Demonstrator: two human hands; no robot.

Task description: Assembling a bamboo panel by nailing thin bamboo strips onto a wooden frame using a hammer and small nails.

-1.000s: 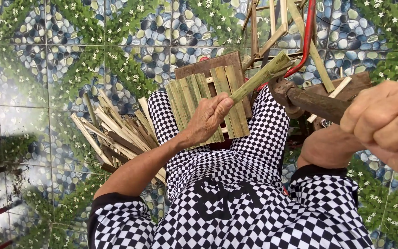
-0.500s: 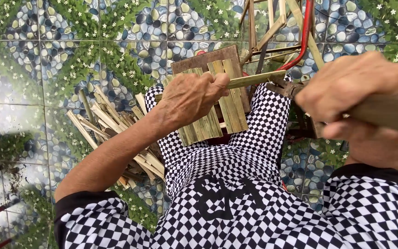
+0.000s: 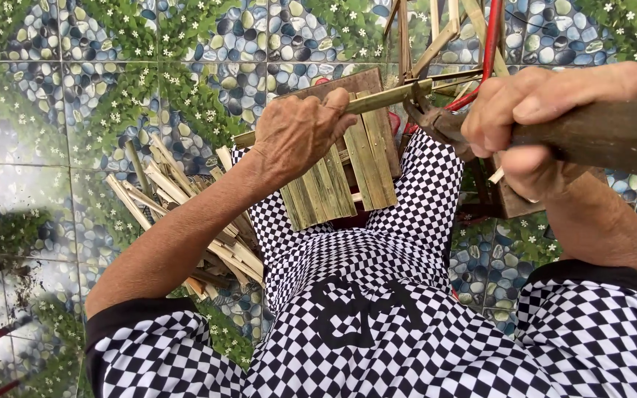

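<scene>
Floor of glazed tiles printed with pebbles, green leaves and small white flowers [image 3: 60, 88] fills the view. The person sits over it in black-and-white checkered clothing [image 3: 377, 295].

Loose pile of split pale bamboo strips [image 3: 178, 206] lies on the floor beside the left leg. Flat row of cut greenish bamboo slats [image 3: 348, 177] rests on a brown wooden board [image 3: 363, 85] past the knees.

Right hand [image 3: 540, 118], grip clamped round the thick dark wooden handle of a chopping knife [image 3: 599, 136]; the blade end [image 3: 436, 121] meets the stick.

Left hand [image 3: 300, 133], grip closed on a thin green bamboo stick [image 3: 388, 96], held level above the slats, its far end touching the blade.

Red curved rod [image 3: 492, 44] and a pale bamboo frame [image 3: 444, 37] stand beyond.
</scene>
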